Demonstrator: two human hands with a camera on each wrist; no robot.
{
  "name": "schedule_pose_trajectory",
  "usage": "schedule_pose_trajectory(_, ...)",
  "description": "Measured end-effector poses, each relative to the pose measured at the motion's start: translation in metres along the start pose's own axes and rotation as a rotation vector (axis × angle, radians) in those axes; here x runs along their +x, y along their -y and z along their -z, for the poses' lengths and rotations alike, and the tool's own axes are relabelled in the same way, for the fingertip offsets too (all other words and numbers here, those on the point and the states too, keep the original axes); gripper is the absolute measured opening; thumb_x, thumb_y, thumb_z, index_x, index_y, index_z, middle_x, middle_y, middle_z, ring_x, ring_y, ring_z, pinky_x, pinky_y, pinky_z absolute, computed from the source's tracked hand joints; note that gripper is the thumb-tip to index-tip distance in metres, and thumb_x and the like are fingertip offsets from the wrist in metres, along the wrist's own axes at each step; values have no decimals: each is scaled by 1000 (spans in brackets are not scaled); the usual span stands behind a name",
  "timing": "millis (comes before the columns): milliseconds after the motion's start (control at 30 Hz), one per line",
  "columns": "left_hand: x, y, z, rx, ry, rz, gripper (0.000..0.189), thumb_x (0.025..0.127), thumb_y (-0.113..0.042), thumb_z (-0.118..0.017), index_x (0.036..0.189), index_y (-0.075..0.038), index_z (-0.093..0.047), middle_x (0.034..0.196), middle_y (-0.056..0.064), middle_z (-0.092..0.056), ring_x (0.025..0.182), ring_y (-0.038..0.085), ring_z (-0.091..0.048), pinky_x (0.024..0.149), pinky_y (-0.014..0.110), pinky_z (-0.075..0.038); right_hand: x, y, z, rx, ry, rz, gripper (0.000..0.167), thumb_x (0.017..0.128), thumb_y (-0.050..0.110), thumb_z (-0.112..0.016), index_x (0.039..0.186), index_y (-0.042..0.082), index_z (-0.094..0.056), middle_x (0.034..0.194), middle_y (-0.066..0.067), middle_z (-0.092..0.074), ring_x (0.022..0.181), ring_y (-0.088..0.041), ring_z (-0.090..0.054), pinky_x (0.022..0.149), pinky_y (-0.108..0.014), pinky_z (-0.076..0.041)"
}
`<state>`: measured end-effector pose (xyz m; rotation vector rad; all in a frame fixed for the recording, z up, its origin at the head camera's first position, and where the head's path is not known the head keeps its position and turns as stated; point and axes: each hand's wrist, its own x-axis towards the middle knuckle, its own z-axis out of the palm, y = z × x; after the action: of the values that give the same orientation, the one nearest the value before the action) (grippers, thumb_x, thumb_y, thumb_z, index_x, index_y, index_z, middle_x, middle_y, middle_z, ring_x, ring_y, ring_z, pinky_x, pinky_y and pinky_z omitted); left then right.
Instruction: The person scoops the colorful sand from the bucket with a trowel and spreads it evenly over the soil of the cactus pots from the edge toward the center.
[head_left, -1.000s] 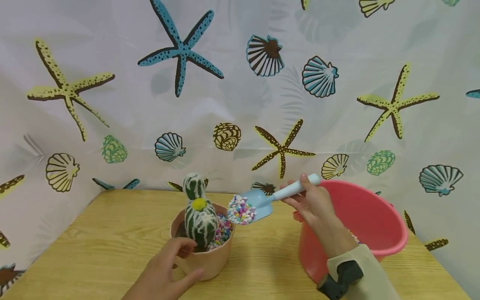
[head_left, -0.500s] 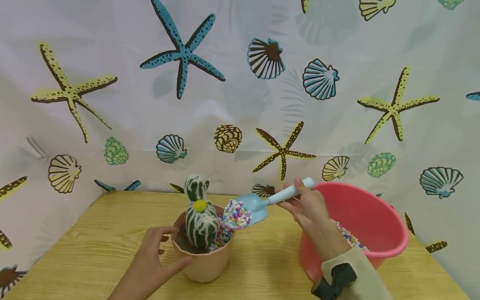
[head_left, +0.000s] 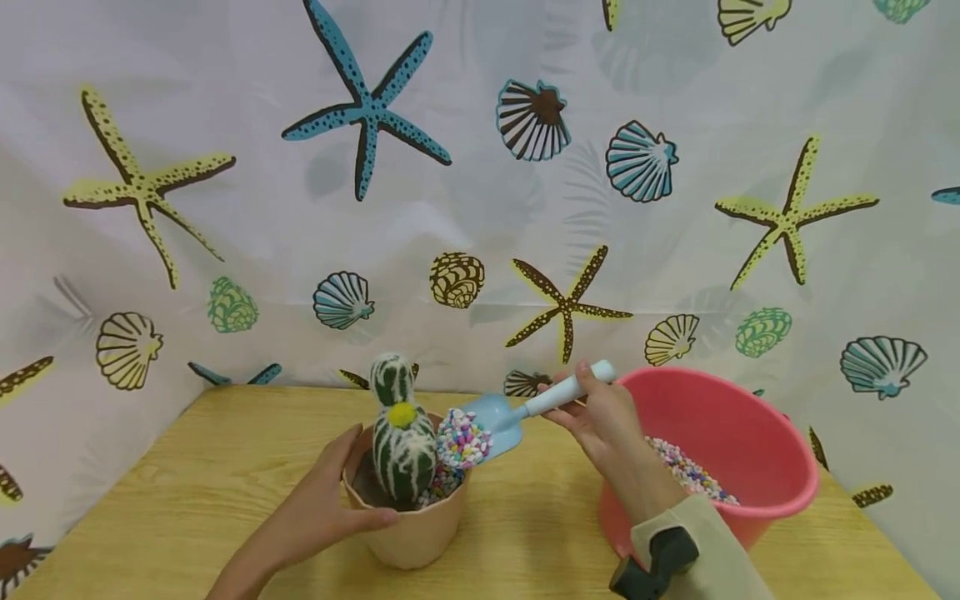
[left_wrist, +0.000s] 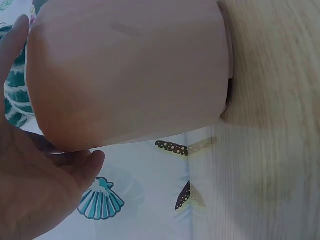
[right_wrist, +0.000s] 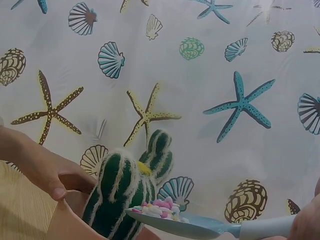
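A peach flowerpot [head_left: 412, 537] stands on the table with a fuzzy striped cactus [head_left: 405, 462] in it, a yellow flower on its front. My left hand [head_left: 318, 508] holds the pot's left rim, thumb at the front. In the left wrist view that hand [left_wrist: 30, 185] lies around the rim of the pot [left_wrist: 130, 75]. My right hand [head_left: 611, 425] grips the handle of a light blue trowel [head_left: 501, 421]. Colourful pebbles [head_left: 463, 437] heap on its blade, over the pot's right side, beside the cactus. More pebbles lie in the pot, partly hidden under the blade.
A pink bucket [head_left: 727, 433] with more coloured pebbles [head_left: 690, 471] stands at the right, partly behind my right forearm. The wooden table [head_left: 202, 467] ends at a white curtain [head_left: 480, 200] printed with starfish and shells.
The loaded trowel has moved left and slightly down, from beside the pot to over its right side. My left hand has shifted from the pot's front to its left rim and taken hold.
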<state>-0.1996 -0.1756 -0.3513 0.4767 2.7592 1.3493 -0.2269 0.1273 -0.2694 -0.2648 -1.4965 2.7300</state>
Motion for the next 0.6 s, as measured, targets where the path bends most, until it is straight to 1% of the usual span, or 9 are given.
schedule_pose_trajectory(67,2,1,-3,18,-1,-21,108,76,-44,-78,151,-1,-13,152,26,-22,138,46,-26,106,63,-30,1,-1,1,1,2,2,42,104,17,-33,141,0,-22,119,-20,-40,121,-42,-46,101,-56,-37)
schedule_pose_trajectory(100,2,1,-4,31,-7,-33,109,76,-45,-78,151,0,-13,151,27,-22,138,46,-26,106,63,-30,1,-1,1,-4,3,3,43,104,18,-33,142,0,-21,119,-20,-40,120,-41,-47,101,-56,-38)
schedule_pose_trajectory(167,1,0,-7,69,-31,-37,108,76,-46,-77,151,1,-14,150,27,-24,137,46,-28,105,63,-31,1,-2,1,-17,1,8,44,104,18,-33,143,0,-20,119,-21,-41,118,-40,-49,100,-55,-39)
schedule_pose_trajectory(267,-3,-6,-13,138,-60,46,113,76,-55,-73,151,1,-10,152,28,-19,136,48,-29,104,64,-32,0,-2,2,-35,-1,19,47,104,19,-33,144,-1,-18,121,-22,-41,117,-40,-50,100,-55,-38)
schedule_pose_trajectory(333,-4,-12,-19,161,-79,116,116,75,-62,-70,152,-1,-8,152,28,-17,135,49,-31,103,64,-33,0,-2,2,-40,0,25,48,104,19,-33,145,-2,-17,124,-22,-41,119,-42,-49,101,-56,-37)
schedule_pose_trajectory(400,-6,-17,-24,187,-87,194,121,74,-68,-66,151,1,-3,153,29,-12,133,52,-32,101,64,-35,1,-2,2,-37,2,25,48,105,19,-33,145,-2,-17,126,-22,-40,122,-43,-47,101,-56,-36)
schedule_pose_trajectory(433,-7,-19,-26,196,-93,220,123,74,-69,-65,151,3,-2,153,30,-11,132,53,-32,101,64,-36,2,-3,2,-37,4,24,48,105,18,-32,145,-2,-17,127,-22,-40,123,-44,-46,102,-57,-36)
schedule_pose_trajectory(533,-9,-21,-29,213,-101,261,126,74,-71,-63,149,8,1,152,33,-8,131,55,-31,99,63,-37,4,-5,1,-45,0,23,44,104,18,-33,142,-2,-22,123,-21,-40,122,-43,-47,101,-56,-37)
schedule_pose_trajectory(600,-11,-19,-27,200,-102,242,124,74,-69,-65,150,7,-3,151,33,-11,131,54,-32,100,63,-37,5,-8,0,-51,-3,20,40,104,18,-34,138,-2,-25,119,-19,-41,118,-41,-50,100,-56,-38)
